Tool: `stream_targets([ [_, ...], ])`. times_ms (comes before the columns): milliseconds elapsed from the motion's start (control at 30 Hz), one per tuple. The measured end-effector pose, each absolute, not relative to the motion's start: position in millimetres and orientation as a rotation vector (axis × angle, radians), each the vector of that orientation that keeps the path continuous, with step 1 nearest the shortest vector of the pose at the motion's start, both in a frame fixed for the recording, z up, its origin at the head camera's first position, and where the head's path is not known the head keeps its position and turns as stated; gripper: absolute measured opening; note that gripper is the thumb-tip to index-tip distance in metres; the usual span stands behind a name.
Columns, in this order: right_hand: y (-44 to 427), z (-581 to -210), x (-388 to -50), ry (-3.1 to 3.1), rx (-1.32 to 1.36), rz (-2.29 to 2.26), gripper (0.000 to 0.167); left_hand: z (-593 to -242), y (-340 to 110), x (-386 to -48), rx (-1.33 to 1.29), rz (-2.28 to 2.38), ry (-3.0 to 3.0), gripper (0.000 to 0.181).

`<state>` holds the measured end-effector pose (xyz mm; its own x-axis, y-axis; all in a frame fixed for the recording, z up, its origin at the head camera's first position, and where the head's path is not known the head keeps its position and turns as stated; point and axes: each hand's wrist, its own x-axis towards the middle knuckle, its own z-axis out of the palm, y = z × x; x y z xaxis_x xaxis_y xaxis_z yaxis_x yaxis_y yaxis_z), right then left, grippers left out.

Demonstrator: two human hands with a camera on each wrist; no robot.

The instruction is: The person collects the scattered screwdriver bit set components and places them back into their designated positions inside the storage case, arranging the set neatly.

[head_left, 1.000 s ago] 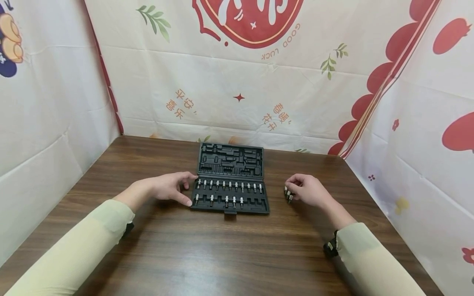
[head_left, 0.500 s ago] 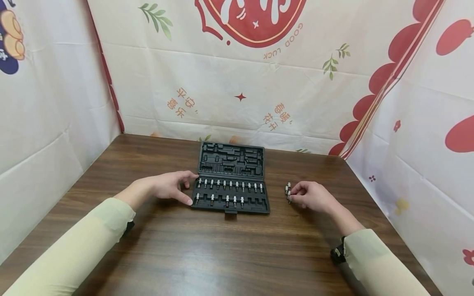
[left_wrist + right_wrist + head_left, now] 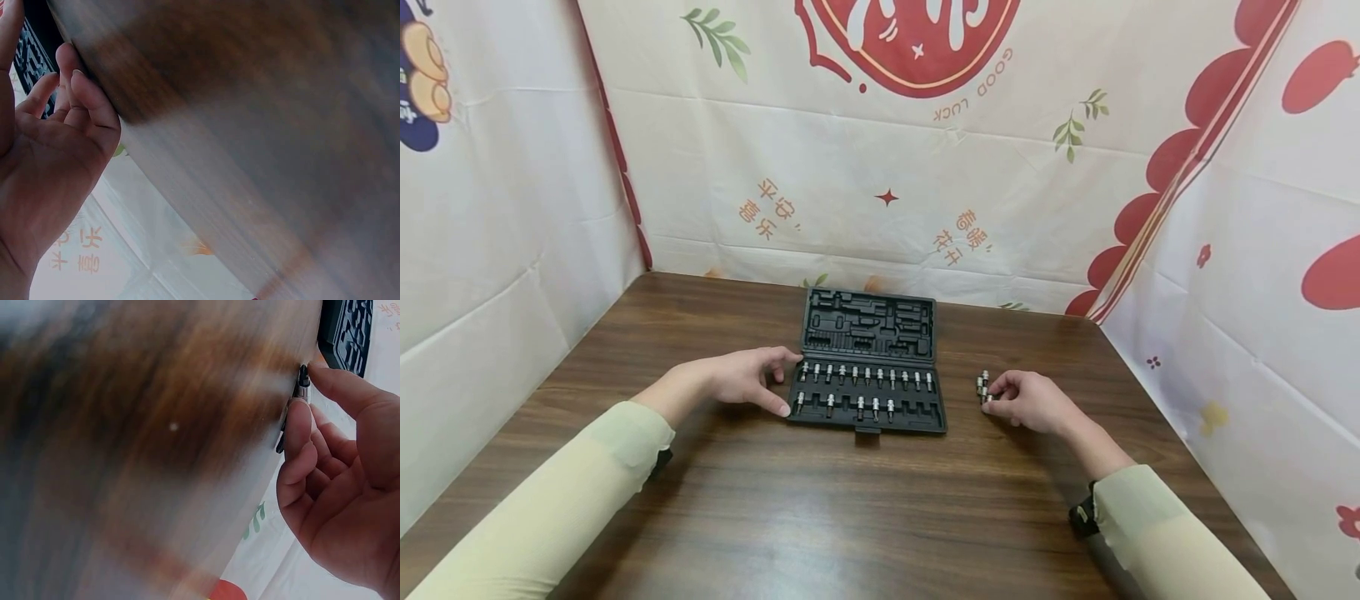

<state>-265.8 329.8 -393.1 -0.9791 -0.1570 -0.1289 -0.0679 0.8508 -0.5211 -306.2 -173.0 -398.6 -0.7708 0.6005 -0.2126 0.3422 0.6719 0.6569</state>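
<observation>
A black plastic socket case lies unfolded on the table in the head view. Silver bit sockets fill its back row, and several more stand in the front row with bare slots between them. At the case's left side, my left hand touches the edge with thumb and index finger spread apart. To the right of the case, my right hand pinches a bit socket between thumb and index finger, low over the table. Several loose bit sockets lie beside those fingertips, partly hidden.
The brown wood-grain table spreads around the case. Behind it hangs a printed cloth, with further cloth at both sides. The case lid lies folded back, showing moulded recesses.
My right hand has moved slightly right and toward me, uncovering more of the loose bit sockets. Its fingers now pinch one at the near end. The left hand stays at the case.
</observation>
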Motion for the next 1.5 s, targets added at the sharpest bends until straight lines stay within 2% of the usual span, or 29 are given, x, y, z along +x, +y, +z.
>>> stream_targets([
  [567, 331, -396, -267, 2.837, -0.171, -0.816, 0.021, -398, -173, -305, 0.737, 0.86, 2.468, 0.093],
  [867, 331, -394, -264, 2.816, -0.215, -0.882, 0.027, -397, -173, -305, 0.741, 0.856, 2.473, 0.093],
  [1200, 328, -391, -266, 2.794, -0.309, -0.893, 0.019, -399, -173, -306, 0.746, 0.852, 2.479, 0.094],
  [1500, 321, -384, -265, 2.767, -0.327, -1.077, 0.027, -399, -173, -306, 0.751, 0.851, 2.484, 0.092],
])
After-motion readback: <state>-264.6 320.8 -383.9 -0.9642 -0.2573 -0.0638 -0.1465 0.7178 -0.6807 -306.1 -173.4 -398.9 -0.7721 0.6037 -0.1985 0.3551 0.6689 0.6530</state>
